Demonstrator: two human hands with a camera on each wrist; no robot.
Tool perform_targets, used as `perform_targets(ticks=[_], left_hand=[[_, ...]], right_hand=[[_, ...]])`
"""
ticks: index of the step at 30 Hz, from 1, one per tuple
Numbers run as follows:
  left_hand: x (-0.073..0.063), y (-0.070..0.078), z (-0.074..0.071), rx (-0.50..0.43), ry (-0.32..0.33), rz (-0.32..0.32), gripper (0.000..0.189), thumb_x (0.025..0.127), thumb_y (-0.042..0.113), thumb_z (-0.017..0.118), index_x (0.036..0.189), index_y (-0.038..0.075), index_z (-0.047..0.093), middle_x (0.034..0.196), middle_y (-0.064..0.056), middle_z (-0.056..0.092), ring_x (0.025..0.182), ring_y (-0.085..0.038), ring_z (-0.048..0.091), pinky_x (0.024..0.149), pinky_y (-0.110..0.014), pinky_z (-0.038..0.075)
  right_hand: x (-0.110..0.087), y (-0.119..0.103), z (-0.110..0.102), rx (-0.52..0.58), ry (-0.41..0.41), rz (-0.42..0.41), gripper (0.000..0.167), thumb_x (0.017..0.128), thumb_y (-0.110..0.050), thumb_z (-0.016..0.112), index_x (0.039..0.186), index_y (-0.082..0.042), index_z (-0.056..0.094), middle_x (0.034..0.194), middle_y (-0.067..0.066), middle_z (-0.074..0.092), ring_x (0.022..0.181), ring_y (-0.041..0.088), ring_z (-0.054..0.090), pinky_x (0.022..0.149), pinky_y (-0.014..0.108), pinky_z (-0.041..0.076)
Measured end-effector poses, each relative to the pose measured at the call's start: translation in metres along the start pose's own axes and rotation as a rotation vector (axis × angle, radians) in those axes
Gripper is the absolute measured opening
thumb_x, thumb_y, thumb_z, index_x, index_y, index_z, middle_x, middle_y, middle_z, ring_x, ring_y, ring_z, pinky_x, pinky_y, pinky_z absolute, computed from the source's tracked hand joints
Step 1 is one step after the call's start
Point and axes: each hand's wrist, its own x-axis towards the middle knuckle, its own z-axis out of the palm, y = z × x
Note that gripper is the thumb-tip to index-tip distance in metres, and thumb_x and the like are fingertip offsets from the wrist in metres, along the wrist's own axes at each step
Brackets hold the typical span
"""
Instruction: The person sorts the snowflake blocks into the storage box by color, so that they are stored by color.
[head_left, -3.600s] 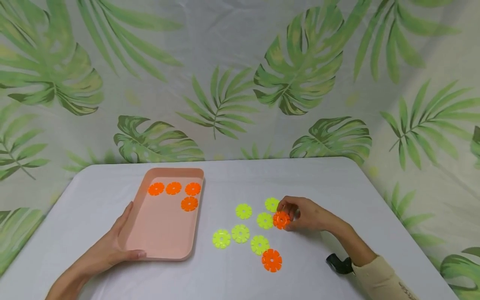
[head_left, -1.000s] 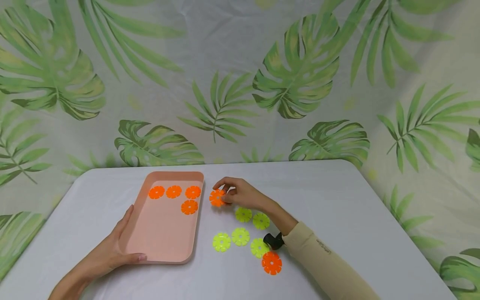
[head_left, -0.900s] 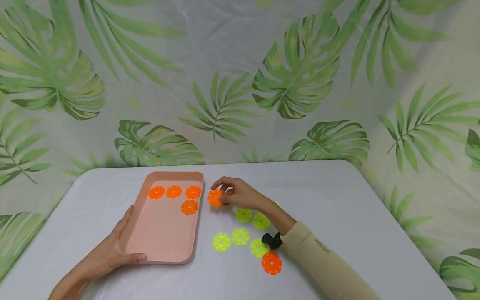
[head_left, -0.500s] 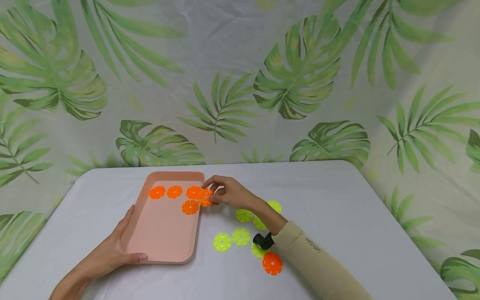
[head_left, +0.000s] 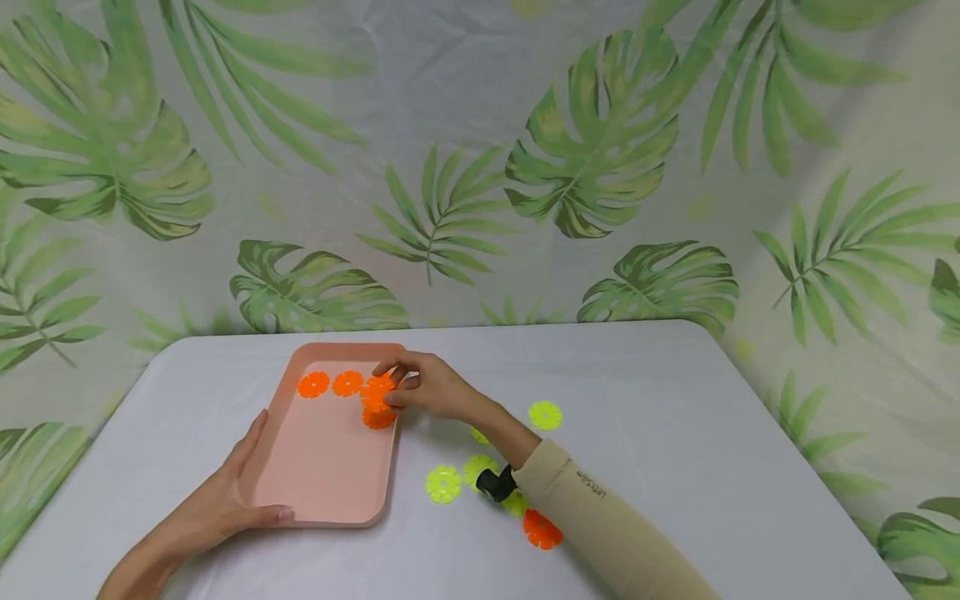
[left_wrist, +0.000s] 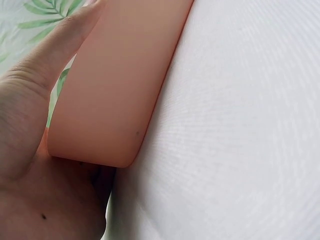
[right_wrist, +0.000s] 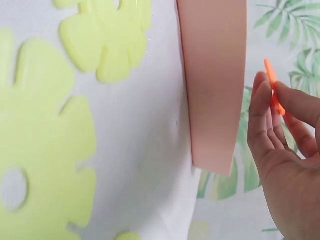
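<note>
My right hand (head_left: 435, 388) pinches an orange notched plastic disc (head_left: 372, 394) between thumb and fingers, over the far right part of a pink tray (head_left: 322, 467). In the right wrist view the disc (right_wrist: 270, 74) appears edge-on, higher than the tray wall (right_wrist: 215, 85). Two orange discs (head_left: 348, 383) lie along the tray's far end. Another orange disc (head_left: 379, 419) shows just below the held one, which overlaps it and hides more orange behind. My left hand (head_left: 213, 504) grips the tray's near left corner, thumb along the front wall and fingers up the left side.
Several yellow-green discs (head_left: 443, 484) lie on the white table (head_left: 675, 467) right of the tray, some partly hidden under my right forearm. One orange disc (head_left: 542, 530) lies near the sleeve. A black device (head_left: 495, 483) sits at the right wrist. Leaf-patterned cloth (head_left: 465, 167) hangs behind.
My right hand has picked up the orange disc from among the green ones and carried it left, past the tray's right wall, to above the tray. The left hand keeps its hold.
</note>
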Motion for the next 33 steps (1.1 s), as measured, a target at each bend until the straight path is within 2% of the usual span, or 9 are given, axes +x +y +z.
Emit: perform_targets(ticks=[3, 9, 16, 19, 26, 33], left_hand=[[0.003, 0.002, -0.001, 0.014, -0.007, -0.006, 0.130, 0.082, 0.017, 0.085, 0.166, 0.040, -0.012, 0.174, -0.024, -0.008, 0.150, -0.054, 0.007, 0.112, -0.079, 0.008], [0.001, 0.000, -0.003, 0.019, -0.009, -0.019, 0.130, 0.082, 0.017, 0.085, 0.166, 0.040, -0.012, 0.174, -0.026, -0.010, 0.150, -0.056, 0.005, 0.112, -0.081, 0.007], [0.001, 0.000, -0.003, 0.013, -0.005, 0.008, 0.129, 0.084, 0.017, 0.084, 0.165, 0.042, -0.012, 0.175, -0.024, -0.009, 0.151, -0.054, 0.004, 0.116, -0.075, 0.001], [0.001, 0.000, -0.002, 0.015, -0.005, 0.011, 0.128, 0.084, 0.017, 0.084, 0.166, 0.042, -0.011, 0.175, -0.023, -0.009, 0.151, -0.054, 0.005, 0.117, -0.074, 0.000], [0.003, 0.002, -0.003, 0.035, -0.003, 0.017, 0.128, 0.084, 0.018, 0.084, 0.166, 0.042, -0.011, 0.175, -0.022, -0.009, 0.151, -0.055, 0.005, 0.116, -0.075, 0.002], [0.002, 0.002, -0.002, 0.018, -0.018, -0.014, 0.128, 0.084, 0.017, 0.083, 0.165, 0.041, -0.013, 0.174, -0.024, -0.011, 0.151, -0.055, 0.003, 0.112, -0.082, 0.007]], right_hand=[[0.005, -0.001, 0.004, -0.029, 0.011, 0.003, 0.035, 0.092, -0.002, 0.077, 0.125, -0.005, 0.069, 0.110, 0.011, 0.065, 0.087, 0.016, 0.068, 0.081, 0.020, 0.057], [0.019, -0.007, 0.018, -0.113, 0.012, -0.002, 0.036, 0.091, -0.001, 0.077, 0.126, -0.003, 0.069, 0.115, 0.012, 0.068, 0.094, 0.013, 0.063, 0.082, 0.017, 0.055], [0.035, -0.009, 0.031, -0.213, 0.009, 0.018, 0.032, 0.090, -0.007, 0.080, 0.121, -0.008, 0.071, 0.104, 0.005, 0.069, 0.086, 0.009, 0.063, 0.076, 0.014, 0.053], [0.040, -0.010, 0.036, -0.250, -0.001, 0.029, 0.031, 0.091, -0.008, 0.080, 0.121, -0.009, 0.072, 0.103, 0.003, 0.069, 0.088, 0.009, 0.061, 0.072, 0.014, 0.051], [0.054, -0.014, 0.041, -0.396, -0.014, 0.067, 0.031, 0.092, -0.013, 0.080, 0.122, -0.014, 0.073, 0.104, 0.001, 0.071, 0.089, 0.008, 0.059, 0.071, 0.013, 0.047], [0.063, -0.012, 0.048, -0.424, -0.060, 0.125, 0.033, 0.092, -0.009, 0.079, 0.124, -0.010, 0.073, 0.101, 0.002, 0.070, 0.086, 0.007, 0.057, 0.071, 0.012, 0.048]])
